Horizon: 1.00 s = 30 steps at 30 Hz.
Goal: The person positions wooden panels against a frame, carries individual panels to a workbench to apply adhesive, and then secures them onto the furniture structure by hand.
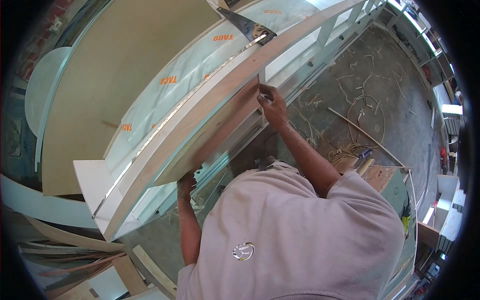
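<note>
A long plywood strip [215, 132] is held flat against the front edge of a white cabinet frame [190, 107]. My left hand [186, 184] grips the strip's lower end from below. At the strip's upper end my right hand [272, 102] pinches it next to a thin upright divider [261, 80]. A long metal ruler [175, 107] lies along the laminated top, which is covered in clear printed film. A hand saw [248, 26] rests on the far end of that top.
A large beige board [110, 75] lies left of the cabinet. Wood shavings, thin sticks and a coiled cord [367, 107] litter the concrete floor on the right. Scrap boards [85, 255] pile at lower left. A small workbench [387, 177] stands behind my right elbow.
</note>
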### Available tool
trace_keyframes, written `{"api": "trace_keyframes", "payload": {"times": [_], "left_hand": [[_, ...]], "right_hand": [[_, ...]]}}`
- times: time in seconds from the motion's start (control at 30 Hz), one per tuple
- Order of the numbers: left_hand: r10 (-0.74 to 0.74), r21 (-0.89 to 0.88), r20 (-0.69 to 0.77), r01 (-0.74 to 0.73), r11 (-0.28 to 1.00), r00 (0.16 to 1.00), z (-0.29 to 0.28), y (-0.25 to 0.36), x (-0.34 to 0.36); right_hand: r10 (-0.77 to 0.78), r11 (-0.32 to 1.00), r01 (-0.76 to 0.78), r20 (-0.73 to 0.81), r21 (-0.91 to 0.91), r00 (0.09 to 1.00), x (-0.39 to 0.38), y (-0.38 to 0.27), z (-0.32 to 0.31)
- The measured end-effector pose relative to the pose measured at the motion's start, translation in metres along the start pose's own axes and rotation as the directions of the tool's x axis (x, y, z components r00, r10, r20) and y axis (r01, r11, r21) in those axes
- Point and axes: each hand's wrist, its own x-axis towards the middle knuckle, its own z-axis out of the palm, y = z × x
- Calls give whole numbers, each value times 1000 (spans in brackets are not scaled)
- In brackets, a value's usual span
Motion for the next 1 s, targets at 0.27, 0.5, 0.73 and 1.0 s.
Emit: {"api": "trace_keyframes", "payload": {"times": [0.27,0.5,0.73,1.0], "left_hand": [[51,-54,-62,-54,997,997,4,-5,-5],[112,1,-155,-113,994,982,-12,-9,-9],[195,-1,-232,-201,980,953,-7,3,-33],[257,58,-173,-251,966,951,-13,3,-25]], "right_hand": [[38,999,-38,7,-33,999,5,7,-1],[-23,1000,23,-5,8,1000,15,9,-6],[-42,999,44,114,-13,993,20,7,-20],[-195,967,244,418,-68,887,14,10,1]]}}
